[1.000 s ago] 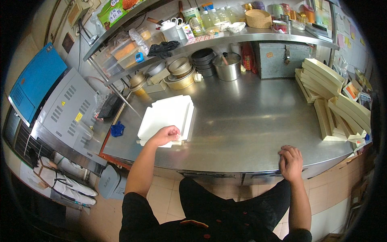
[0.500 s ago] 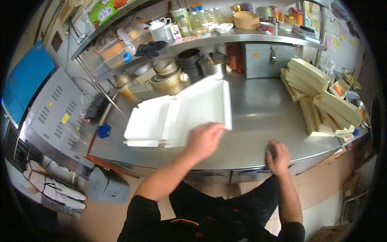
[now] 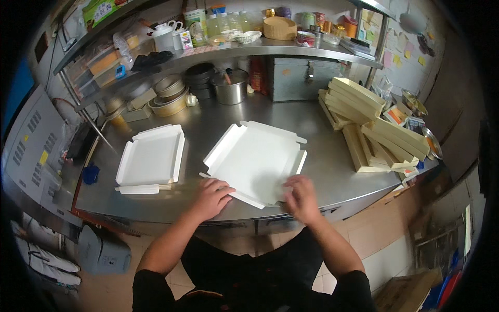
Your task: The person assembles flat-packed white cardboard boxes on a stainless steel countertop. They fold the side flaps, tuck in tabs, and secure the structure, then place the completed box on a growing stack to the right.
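Observation:
A flat white cardboard box blank point(image 3: 254, 161) with creased edge flaps lies turned at an angle on the steel worktop in front of me. My left hand point(image 3: 212, 198) is at its near left edge, fingers closed over the flap. Close to the near right corner is my right hand point(image 3: 301, 198), its fingers bent and smeared by motion; I cannot tell whether it grips the card. On the left, a low stack of similar white blanks point(image 3: 152, 158) lies near the front of the worktop.
Folded cream box trays point(image 3: 358, 101) are piled at the right of the steel worktop point(image 3: 218, 122). Behind stand a grey metal case point(image 3: 296, 80), a steel pot point(image 3: 231, 89) and round pans point(image 3: 169, 93). A loaded shelf point(image 3: 218, 51) crosses above. A grey bin point(image 3: 106, 249) stands lower left.
My left hand has brought one blank right, from above the stack, and it now lies flat before me. My right hand has come to its near right corner. The view has shifted right.

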{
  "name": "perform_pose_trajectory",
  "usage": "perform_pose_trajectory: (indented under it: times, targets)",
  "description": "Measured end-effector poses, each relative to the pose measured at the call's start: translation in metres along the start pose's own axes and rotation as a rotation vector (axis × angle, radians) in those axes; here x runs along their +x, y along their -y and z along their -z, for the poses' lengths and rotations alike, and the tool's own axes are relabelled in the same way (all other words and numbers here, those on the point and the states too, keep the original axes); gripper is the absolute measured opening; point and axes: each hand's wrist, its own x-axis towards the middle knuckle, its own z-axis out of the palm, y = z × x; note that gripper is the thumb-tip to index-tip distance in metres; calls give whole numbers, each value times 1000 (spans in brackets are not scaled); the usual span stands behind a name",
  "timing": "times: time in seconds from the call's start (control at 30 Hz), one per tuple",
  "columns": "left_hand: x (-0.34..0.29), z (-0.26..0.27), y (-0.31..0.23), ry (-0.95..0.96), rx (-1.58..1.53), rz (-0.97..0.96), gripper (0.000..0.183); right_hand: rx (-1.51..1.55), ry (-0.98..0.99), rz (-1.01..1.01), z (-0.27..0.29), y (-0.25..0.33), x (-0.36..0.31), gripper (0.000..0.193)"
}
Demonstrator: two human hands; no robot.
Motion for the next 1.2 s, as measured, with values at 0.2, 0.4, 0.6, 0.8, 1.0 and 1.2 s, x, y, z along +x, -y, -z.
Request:
perform_pose_trajectory:
  times: [0.2,0.4,0.6,0.8,1.0,1.2]
  targets:
    - [23,-21,-6,-96,-156,130,25,-100,354,66,-56,27,38,29]
    - [36,-43,-4,-237,-80,99,19,-180,150,172,-53,-7,61,12]
    - [39,-28,10,-125,-29,83,22,-181,226,96,-54,-19,69,15]
    - [42,-9,3,-207,196,-82,24,-349,278,216,-60,-26,75,19]
    - [47,-26,15,2,106,115,18,-254,285,226,-84,-8,88,25]
    - [80,-57,9,59,77,241,17,-422,324,95,-100,-37,102,23]
